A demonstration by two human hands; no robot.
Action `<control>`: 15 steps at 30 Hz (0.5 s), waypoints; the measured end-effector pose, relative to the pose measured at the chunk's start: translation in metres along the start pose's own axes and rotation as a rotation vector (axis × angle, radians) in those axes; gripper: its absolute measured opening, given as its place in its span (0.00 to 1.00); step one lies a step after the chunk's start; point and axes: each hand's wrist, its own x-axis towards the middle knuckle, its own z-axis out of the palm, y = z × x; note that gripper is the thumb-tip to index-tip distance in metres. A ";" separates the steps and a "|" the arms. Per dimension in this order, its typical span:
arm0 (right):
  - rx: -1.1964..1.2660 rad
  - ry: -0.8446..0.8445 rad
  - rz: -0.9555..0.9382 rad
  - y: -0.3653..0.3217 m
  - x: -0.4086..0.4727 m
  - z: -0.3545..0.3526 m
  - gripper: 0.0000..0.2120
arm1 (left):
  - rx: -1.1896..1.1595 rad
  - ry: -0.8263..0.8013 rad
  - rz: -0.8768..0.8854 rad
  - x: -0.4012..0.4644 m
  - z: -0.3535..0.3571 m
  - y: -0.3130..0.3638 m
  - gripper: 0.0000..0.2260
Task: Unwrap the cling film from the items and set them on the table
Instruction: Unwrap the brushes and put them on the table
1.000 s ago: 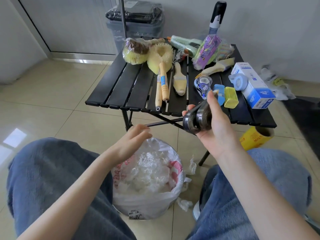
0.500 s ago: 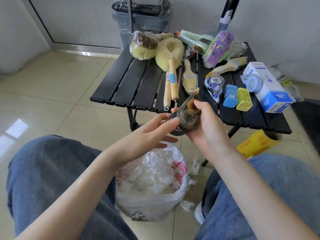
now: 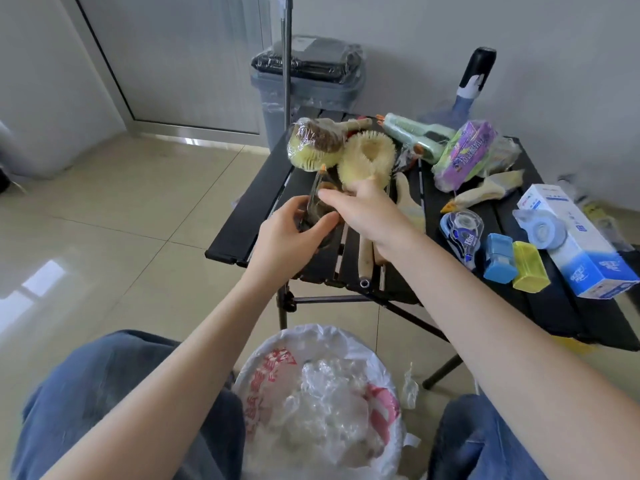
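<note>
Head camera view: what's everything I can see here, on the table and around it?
Folding table: one, black slats, centre.
Round brushes: two, yellow bristles, far edge; the left one film-wrapped.
Paintbrush: one, pale, beside the right hand.
Glue gun: one, green, wrapped, far side.
Purple packet: one, wrapped, right of the glue gun.
Correction tape: one, clear and blue.
Small boxes: two, blue and yellow, near edge.
Carton: one, white and blue, right.
Waste bag: one, white, holds crumpled film, between the knees.
Bin: one, grey, behind the table.
Tape dispenser: one, dark, held by both hands.
Left hand, right hand: gripping it.
</note>
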 end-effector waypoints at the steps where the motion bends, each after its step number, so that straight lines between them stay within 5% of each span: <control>1: -0.061 0.012 -0.022 -0.002 0.010 -0.002 0.21 | 0.026 0.020 -0.020 0.010 0.000 -0.005 0.21; 15: -0.628 0.115 -0.313 -0.003 0.113 -0.018 0.27 | 0.513 -0.034 -0.060 0.065 0.005 -0.027 0.25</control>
